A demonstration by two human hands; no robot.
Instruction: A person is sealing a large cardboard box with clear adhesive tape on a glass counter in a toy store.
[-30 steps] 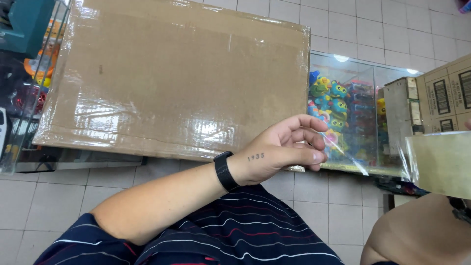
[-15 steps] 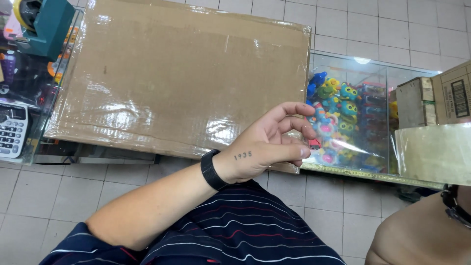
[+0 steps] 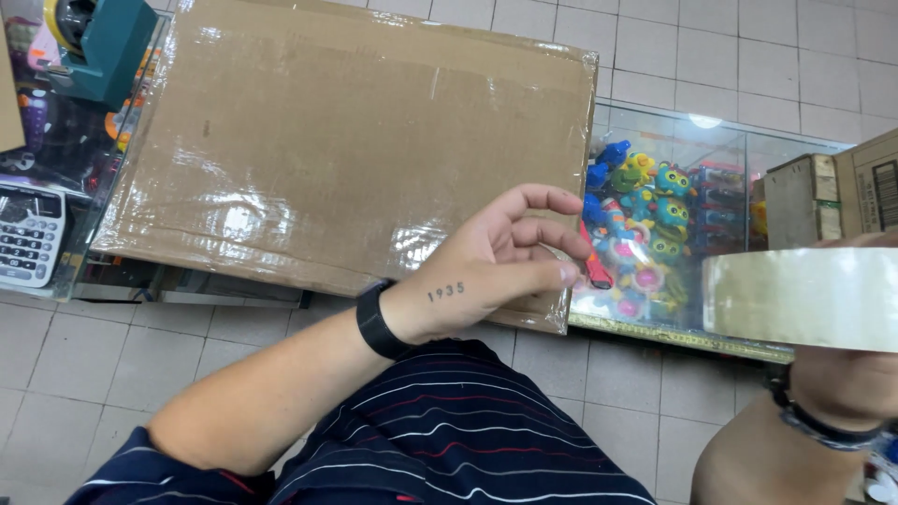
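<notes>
Tape roll (image 3: 804,297) right of cardboard (image 3: 355,150)

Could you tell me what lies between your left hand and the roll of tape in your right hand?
In the head view, the left hand and tape roll are separated by a glass case holding colourful toys.

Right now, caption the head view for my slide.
Left hand hovers at the taped cardboard sheet on a glass counter; right hand holds a tape roll.
</notes>
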